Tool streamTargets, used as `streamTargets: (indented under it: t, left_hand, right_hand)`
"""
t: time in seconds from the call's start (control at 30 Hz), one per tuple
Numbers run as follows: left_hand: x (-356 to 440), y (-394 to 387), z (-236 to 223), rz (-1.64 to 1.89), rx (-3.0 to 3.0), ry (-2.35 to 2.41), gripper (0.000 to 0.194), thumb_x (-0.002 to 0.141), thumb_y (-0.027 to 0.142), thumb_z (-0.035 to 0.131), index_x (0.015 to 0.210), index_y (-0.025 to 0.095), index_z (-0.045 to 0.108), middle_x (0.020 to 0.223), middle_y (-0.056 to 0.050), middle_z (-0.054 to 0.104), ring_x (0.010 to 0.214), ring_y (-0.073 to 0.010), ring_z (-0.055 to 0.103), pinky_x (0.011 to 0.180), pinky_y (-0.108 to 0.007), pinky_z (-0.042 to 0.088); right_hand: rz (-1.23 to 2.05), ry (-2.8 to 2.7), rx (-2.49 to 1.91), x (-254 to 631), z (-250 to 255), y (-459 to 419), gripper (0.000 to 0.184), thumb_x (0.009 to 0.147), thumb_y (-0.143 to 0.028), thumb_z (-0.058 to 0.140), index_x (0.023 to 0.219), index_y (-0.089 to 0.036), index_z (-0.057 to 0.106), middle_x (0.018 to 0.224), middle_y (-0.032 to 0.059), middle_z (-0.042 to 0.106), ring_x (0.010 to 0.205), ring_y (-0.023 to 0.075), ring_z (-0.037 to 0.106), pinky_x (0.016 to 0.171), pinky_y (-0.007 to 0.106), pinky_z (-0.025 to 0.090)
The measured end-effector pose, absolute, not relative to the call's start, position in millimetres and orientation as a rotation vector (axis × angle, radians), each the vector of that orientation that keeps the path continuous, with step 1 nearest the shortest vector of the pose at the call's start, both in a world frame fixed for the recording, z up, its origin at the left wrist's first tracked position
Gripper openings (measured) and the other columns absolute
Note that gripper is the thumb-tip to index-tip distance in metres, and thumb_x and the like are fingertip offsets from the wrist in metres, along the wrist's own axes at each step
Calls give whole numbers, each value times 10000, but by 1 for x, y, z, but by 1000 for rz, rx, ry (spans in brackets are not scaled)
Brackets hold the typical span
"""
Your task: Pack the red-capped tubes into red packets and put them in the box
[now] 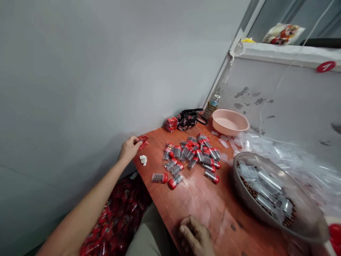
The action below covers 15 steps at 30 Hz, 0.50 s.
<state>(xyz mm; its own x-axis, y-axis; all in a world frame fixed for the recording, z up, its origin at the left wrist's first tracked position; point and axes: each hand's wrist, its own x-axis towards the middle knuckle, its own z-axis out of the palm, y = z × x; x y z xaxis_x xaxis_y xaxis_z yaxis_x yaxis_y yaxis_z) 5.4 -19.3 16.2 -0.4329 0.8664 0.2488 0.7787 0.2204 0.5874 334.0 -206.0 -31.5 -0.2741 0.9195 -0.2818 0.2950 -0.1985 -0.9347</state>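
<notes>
At the table's left corner, my left hand reaches out with its thumb and fingers pinched on flat red printed cards. A crumpled white tissue lies just below it. My right hand rests at the near table edge, fingers loosely curled, with nothing visible in them. Between the hands and beyond is a loose pile of small clear tubes with red caps, filled with dark round balls. Single tubes, one of them a red-capped tube, lie at the pile's near side.
A large bowl at right holds clear empty tubes over small brown balls. Many clear plastic pieces lie behind it. Along the back are red boxes, a black patterned bag and a pink basin. Red packages fill the space below left.
</notes>
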Motion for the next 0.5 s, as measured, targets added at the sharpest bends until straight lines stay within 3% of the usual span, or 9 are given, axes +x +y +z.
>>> streamTargets:
  t: [0.13, 0.23, 0.33, 0.4, 0.5]
  left_hand:
    - [49, -74, 30, 1331, 1487, 1753, 137, 644, 320, 621, 703, 203, 580, 608, 20, 601, 566, -147, 558, 548, -237, 406]
    - [98, -123, 34, 1264, 1305, 1355, 115, 580, 247, 688, 638, 196, 603, 570, 17, 580, 533, -133, 520, 507, -217, 381]
    - [136, -158, 34, 1218, 1111, 1149, 127, 570, 189, 708, 671, 175, 633, 585, 8, 593, 532, -118, 519, 517, -204, 387]
    - [151, -169, 33, 1237, 990, 1108, 161, 569, 181, 718, 711, 164, 645, 588, 8, 600, 526, -110, 524, 522, -201, 393]
    - [166, -175, 29, 1380, 723, 1044, 186, 609, 257, 709, 749, 156, 640, 654, -3, 623, 569, -112, 551, 566, -211, 422]
  right_hand:
    - [1144, -1608, -1364, 324, 18, -175, 237, 833, -384, 466, 898, -178, 564, 853, 60, 621, 792, 179, 581, 710, 270, 456]
    - [963, -1718, -1253, 307, 51, -149, 304, 819, -361, 495, 1075, -197, 493, 986, 72, 593, 809, 173, 570, 694, 272, 448]
    - [836, -1880, -1248, 294, 58, -136, 229, 839, -394, 456, 891, -184, 533, 736, 4, 578, 625, 131, 525, 569, 221, 395]
    - [763, -1925, -1268, 291, 52, -136, 277, 866, -406, 399, 749, -182, 511, 592, -36, 493, 517, 105, 454, 498, 197, 331]
    - [670, -1915, -1322, 295, 40, -139, 314, 881, -418, 361, 714, -185, 487, 554, -49, 440, 475, 94, 409, 464, 190, 275]
